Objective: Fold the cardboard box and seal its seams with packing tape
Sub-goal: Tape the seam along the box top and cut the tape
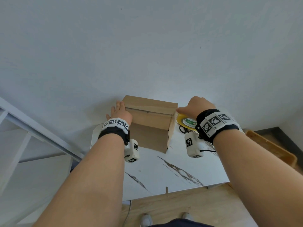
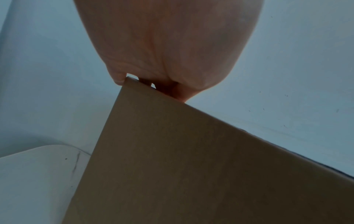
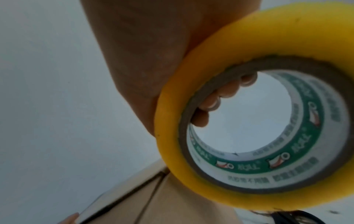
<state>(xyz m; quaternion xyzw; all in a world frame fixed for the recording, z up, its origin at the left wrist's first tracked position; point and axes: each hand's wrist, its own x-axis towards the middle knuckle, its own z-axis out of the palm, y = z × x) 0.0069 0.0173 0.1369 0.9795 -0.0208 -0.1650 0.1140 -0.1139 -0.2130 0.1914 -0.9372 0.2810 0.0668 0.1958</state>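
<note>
Box point(image 1: 150, 123) between hands — left hand point(image 1: 118, 113) flat on it, right hand point(image 1: 197, 106) gripping tape roll point(image 1: 186, 121).

Black wristbands point(image 1: 113, 134) with checkered white tags

The brown cardboard box point(image 1: 151, 126) stands upright on the white marble-patterned table, its 2 top flaps folded shut and meeting at a seam point(image 1: 147, 111) across the top. The yellow roll of packing tape point(image 1: 186, 121) is just beside the box's right top corner, off the table, its green-and-white printed core point(image 3: 298, 157) visible.
</note>
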